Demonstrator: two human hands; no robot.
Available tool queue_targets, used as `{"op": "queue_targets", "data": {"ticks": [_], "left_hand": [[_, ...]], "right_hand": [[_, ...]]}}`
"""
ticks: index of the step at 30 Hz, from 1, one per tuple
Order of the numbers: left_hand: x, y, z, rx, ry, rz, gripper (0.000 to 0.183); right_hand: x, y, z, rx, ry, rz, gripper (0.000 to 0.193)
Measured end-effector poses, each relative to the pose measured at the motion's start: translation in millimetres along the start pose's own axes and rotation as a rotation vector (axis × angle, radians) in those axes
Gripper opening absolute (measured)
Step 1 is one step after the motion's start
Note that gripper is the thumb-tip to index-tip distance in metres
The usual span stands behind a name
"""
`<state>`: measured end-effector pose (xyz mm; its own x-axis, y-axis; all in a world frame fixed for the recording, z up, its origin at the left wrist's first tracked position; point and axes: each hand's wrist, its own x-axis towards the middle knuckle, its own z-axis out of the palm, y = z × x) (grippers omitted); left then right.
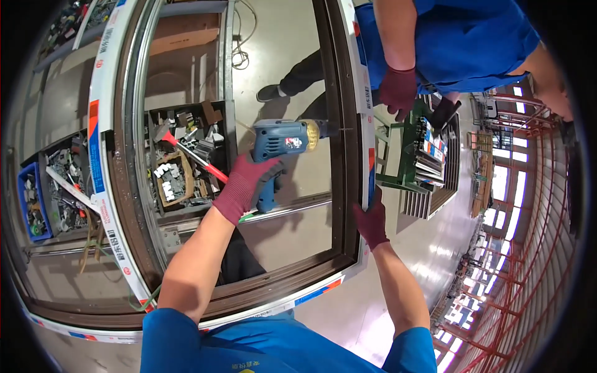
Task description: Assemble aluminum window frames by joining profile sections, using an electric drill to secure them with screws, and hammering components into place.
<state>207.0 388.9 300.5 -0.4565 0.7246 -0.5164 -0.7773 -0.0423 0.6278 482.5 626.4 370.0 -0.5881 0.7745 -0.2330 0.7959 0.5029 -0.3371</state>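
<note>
My left hand (252, 183), in a maroon glove, is wrapped round the grip of a blue cordless-style power drill (280, 138) with a yellow collar. The drill lies level inside the frame opening, its nose pointing right at the inner face of the brown side bar. Whether the tip touches the bar is hard to make out. My right hand (371, 225), gloved alike, grips the outer edge of the brown window frame (344, 245) near its near right corner. White printed film covers the frame's outer sides.
Below the frame, parts bins (214, 133) hold metal fittings, with a red-handled hammer (186, 154) across them. A blue crate (31, 205) stands far left. At the upper right a co-worker in blue has a gloved hand (398, 90) beside the frame, near a green stand (407, 152).
</note>
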Motion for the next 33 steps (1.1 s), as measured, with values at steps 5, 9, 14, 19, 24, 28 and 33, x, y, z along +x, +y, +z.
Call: {"op": "queue_targets", "data": {"ticks": [5, 9, 14, 19, 24, 28, 33], "left_hand": [[23.2, -9.4, -0.4, -0.179, 0.013, -0.095, 0.03], [36.6, -14.5, -0.5, -0.212, -0.004, -0.109, 0.029], [39.9, -6.2, 0.6, -0.081, -0.028, -0.077, 0.029], [42.1, -4.6, -2.9, -0.081, -0.068, -0.084, 0.028], [42.7, -7.3, -3.9, -0.174, -0.077, -0.105, 0.028], [44.4, -3.8, -3.8, -0.12, -0.072, -0.135, 0.027], [39.0, 7.0, 1.9, -0.015, 0.006, -0.145, 0.026]], "right_hand": [[-2.6, -21.5, -7.5, 0.063, 0.011, -0.039, 0.063], [-1.0, -2.7, -7.2, 0.018, 0.046, -0.11, 0.065], [-0.2, -14.0, -5.1, 0.038, 0.052, -0.109, 0.061], [0.3, -12.2, -5.6, 0.024, 0.049, -0.113, 0.061], [2.1, -8.0, -3.9, 0.092, 0.049, -0.156, 0.063], [0.9, -14.5, -5.5, 0.035, 0.055, -0.118, 0.062], [1.6, -16.7, -3.7, 0.015, 0.039, -0.114, 0.061]]}}
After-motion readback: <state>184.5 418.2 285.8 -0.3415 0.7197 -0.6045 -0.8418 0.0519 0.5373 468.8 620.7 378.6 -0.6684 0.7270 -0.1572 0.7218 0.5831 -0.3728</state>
